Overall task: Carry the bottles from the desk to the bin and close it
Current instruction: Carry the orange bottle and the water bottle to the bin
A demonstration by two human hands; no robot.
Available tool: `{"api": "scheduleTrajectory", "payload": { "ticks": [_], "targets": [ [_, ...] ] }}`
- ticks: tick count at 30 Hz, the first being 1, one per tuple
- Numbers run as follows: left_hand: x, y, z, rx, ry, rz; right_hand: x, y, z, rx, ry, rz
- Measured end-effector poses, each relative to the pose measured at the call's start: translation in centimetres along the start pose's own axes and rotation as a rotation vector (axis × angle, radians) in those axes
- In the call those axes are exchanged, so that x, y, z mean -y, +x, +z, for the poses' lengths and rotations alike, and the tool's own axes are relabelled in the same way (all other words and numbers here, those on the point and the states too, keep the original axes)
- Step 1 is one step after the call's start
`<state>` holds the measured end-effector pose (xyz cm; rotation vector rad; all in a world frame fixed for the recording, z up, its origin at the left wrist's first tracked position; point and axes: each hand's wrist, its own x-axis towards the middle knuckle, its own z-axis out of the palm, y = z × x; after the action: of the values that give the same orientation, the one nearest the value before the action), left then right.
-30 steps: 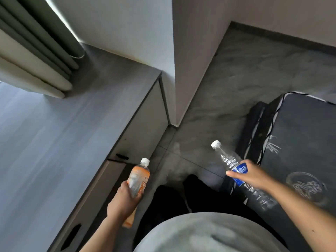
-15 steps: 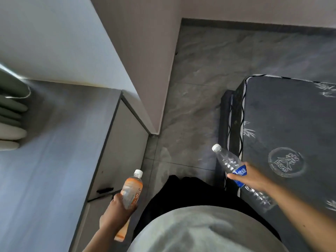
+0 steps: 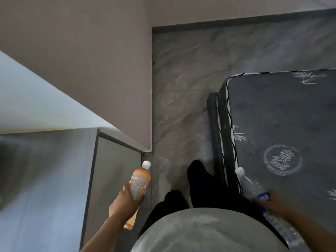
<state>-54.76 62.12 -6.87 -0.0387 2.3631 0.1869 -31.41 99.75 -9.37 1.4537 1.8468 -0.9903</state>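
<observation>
Both bottles are off the tabletop [image 3: 36,179] and in the hands, and the bin is nowhere in view, so the relation that matters is between the bottles, the body and the open floor ahead.

The left hand [image 3: 125,199] wraps around the lower half of the orange-labelled bottle [image 3: 139,184], fingers curled round its body. The bottle's long axis runs up and away from the person, its white cap pointing forward toward the corner where the cabinet side [image 3: 116,170] meets the wall [image 3: 91,70]. It hangs just beside that cabinet face, apart from it as far as can be told.

The right hand [image 3: 272,201] grips the clear water bottle [image 3: 254,188] around its blue label. Its axis also tilts forward, cap leading, base trailing back past the wrist. It is carried over the edge of the dark mattress [image 3: 281,124].

Between the two hands lies a strip of grey marble floor [image 3: 181,106], bounded by the wall on the left and the bed on the right, and the person's dark trouser legs [image 3: 200,179] stand in it. That corridor looks like the only way on. Neither hand can be called nearer the bin, since its direction cannot be told. The next stretch is probably walking, with both grips held as they are.
</observation>
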Motion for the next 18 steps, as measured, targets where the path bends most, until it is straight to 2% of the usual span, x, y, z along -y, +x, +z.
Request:
{"api": "scheduleTrajectory", "payload": {
  "ticks": [5,8,18],
  "targets": [
    [-5.7,3.1,-2.0,0.008,-0.027,0.022,4.5,3.8,-4.8,0.032,0.057,-0.015],
    [-8.2,4.1,-2.8,0.024,-0.05,0.002,8.4,5.2,-7.9,0.028,-0.014,-0.05],
    [-11.9,8.9,-6.5,0.052,-0.217,-0.112,19.4,10.9,-13.2,0.04,0.103,-0.126]
  ]
}}
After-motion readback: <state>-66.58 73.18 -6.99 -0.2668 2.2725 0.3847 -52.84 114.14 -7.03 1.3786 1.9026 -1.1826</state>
